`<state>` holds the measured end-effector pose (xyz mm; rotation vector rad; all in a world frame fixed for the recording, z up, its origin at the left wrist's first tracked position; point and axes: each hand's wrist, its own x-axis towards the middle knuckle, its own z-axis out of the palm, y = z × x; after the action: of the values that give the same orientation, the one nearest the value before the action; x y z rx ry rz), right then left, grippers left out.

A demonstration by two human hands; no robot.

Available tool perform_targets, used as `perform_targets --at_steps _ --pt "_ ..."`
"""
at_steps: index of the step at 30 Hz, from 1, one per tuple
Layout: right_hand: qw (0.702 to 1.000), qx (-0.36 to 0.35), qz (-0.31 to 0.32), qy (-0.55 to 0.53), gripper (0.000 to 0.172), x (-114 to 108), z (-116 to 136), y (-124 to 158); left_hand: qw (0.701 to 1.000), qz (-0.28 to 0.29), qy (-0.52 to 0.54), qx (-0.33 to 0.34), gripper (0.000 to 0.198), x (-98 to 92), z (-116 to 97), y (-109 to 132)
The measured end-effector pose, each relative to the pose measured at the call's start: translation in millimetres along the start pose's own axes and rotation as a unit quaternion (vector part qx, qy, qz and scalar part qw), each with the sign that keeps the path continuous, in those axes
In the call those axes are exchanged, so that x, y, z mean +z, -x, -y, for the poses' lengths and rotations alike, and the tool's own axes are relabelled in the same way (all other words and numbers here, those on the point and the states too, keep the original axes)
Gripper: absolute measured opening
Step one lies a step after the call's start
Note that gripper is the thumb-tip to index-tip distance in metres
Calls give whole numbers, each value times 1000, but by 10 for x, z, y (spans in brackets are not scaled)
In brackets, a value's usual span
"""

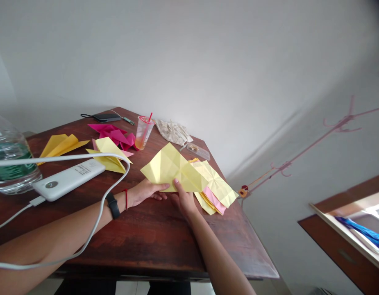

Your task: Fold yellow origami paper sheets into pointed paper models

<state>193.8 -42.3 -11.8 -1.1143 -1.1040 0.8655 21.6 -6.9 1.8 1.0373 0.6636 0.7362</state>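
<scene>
A creased pale yellow paper sheet [170, 169] is lifted off the dark wooden table [146, 237]. My left hand [145, 191] pinches its near left edge. My right hand [183, 200] grips its near edge from below, thumb on top. Just right of the sheet lies a stack of yellow and pink papers [215, 189]. A black band and a red string sit on my left wrist.
Folded yellow pieces [62, 145] [109, 157] and magenta pieces [114, 134] lie at the back. A plastic cup with a red straw [143, 132], a crumpled cloth [173, 131], a phone [106, 117], a white power bank with cable [68, 179] and a water bottle [9, 159] stand around.
</scene>
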Motion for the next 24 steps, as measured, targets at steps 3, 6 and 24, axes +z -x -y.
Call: perform_targets --at_steps 3,6,24 --pt "999 -26 -18 16 46 12 49 34 1000 -4 -8 4 43 13 10 11" --pt "999 -31 -20 19 47 14 86 46 1000 -11 -12 10 45 26 13 16" --pt "999 -15 38 -17 47 46 88 1 980 -145 -105 86 23 64 -8 -31"
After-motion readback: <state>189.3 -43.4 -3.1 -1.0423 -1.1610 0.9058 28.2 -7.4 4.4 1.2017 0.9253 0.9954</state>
